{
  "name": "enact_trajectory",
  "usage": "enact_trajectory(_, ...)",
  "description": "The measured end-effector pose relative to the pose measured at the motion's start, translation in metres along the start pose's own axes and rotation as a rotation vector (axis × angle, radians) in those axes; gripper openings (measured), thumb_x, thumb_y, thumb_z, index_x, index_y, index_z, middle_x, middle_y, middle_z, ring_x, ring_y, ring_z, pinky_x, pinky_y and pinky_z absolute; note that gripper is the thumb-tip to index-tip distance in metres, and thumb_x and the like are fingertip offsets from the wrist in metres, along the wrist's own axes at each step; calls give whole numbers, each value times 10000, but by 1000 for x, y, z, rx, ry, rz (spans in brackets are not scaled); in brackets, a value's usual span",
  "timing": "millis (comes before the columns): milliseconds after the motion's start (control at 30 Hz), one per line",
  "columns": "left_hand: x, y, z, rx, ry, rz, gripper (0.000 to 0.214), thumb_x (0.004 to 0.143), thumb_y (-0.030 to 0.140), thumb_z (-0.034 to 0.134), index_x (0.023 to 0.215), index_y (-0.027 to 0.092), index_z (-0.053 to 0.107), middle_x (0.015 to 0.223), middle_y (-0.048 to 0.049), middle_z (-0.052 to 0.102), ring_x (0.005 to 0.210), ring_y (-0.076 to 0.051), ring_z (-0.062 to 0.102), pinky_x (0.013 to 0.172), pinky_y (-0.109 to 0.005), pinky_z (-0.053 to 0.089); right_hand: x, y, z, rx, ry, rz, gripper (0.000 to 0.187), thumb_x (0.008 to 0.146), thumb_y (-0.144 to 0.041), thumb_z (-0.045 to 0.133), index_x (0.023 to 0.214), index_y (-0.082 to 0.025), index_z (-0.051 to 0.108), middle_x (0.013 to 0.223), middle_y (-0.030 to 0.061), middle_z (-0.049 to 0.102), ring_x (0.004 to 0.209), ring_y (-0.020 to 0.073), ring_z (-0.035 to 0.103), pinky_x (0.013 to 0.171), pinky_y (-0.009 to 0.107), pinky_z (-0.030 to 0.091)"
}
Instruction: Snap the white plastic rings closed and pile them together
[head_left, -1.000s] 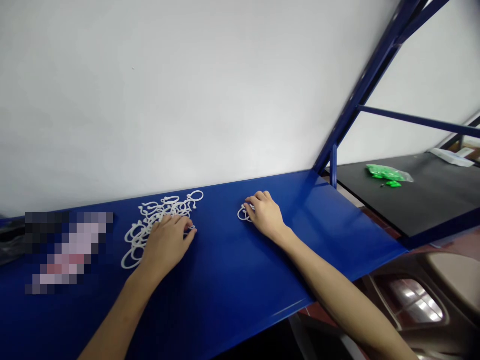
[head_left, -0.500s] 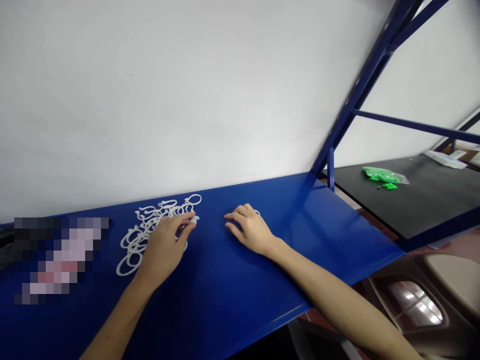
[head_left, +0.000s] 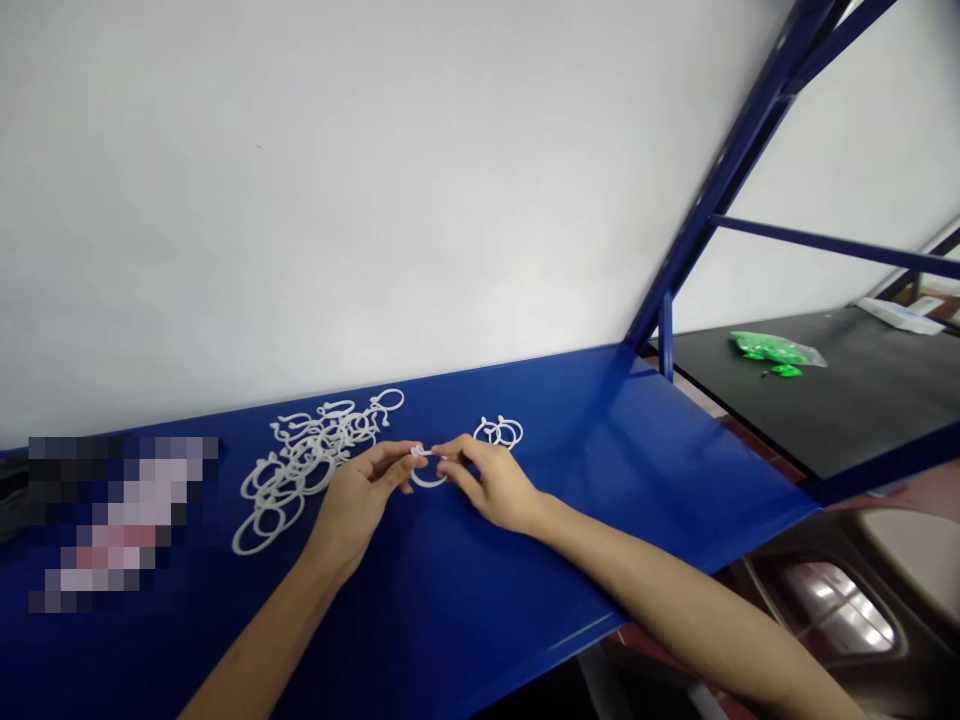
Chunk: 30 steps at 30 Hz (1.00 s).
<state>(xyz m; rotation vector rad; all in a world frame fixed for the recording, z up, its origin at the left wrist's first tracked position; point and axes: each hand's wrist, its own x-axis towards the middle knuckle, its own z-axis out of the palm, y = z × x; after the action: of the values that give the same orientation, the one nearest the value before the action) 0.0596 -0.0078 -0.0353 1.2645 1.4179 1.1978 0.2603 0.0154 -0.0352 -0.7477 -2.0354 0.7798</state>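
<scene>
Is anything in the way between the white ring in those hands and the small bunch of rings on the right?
Only the right hand itself: it lies partly between the white ring and the small bunch of rings just beyond its fingers. Nothing else visible stands there.

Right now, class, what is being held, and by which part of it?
A white ring: the left hand pinches its knobbed end, the right hand its opposite side.

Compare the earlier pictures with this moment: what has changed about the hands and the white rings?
The left hand has moved right from the large pile, holding a white ring; the right hand has moved left off the small cluster, uncovering it, and now grips that ring too. The green bag on the black table stayed put.
</scene>
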Motion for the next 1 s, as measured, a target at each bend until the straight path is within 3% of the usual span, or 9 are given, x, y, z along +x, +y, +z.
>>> enact_trajectory(100,-3,-4,3,-8,43,12,463,697,551,779,990,193,765,828,-48,762,696,-155,633,747,-306,530,-1,0,1,13,20,-24,101,991,-242,547,986,-189,633,970,57,738,845,163,705,773,277,541)
enact_trajectory(367,-10,-7,5,174,70,132,355,776,553,690,909,234,772,1006,-56,789,812,-215,713,781,-347,578,-4,-1,-1,-50,-79,-80,135,1013,-222,500,1010,-197,633,980,55,735,868,161,700,782,266,536)
enact_trajectory(533,-3,8,-8,528,-21,284,357,893,503,528,1052,278,755,1055,-36,775,938,-234,703,894,-390,550,5,8,-13,-229,-58,-70,142,1002,-210,506,1073,-189,627,1049,73,688,916,167,669,812,278,527)
enact_trajectory(633,4,8,-31,849,-18,409,378,885,318,437,1088,247,747,1035,-60,760,1044,-265,653,984,-447,497,12,20,-30,-388,86,63,148,995,-234,524,1039,-196,660,1078,70,647,850,149,643,784,268,517)
enact_trajectory(800,14,-7,-64,1173,-113,371,384,834,275,443,1056,233,754,1080,-85,711,1055,-289,623,948,-461,493,20,36,-53,-577,180,328,128,940,-190,589,1020,-203,686,973,45,672,911,181,621,834,296,494)
enact_trajectory(900,16,-9,-67,1196,-165,347,349,854,301,437,977,238,757,1031,-86,711,1023,-296,621,912,-466,494,20,39,-54,-657,164,394,160,929,-204,602,1064,-190,686,978,62,687,971,226,596,869,342,493)
enact_trajectory(1000,15,-4,-60,1160,-159,357,291,868,340,461,878,236,733,964,-82,711,977,-299,614,879,-470,490,19,38,-53,-712,186,371,168,944,-235,591,1061,-171,693,1005,89,684,991,256,567,888,377,495)
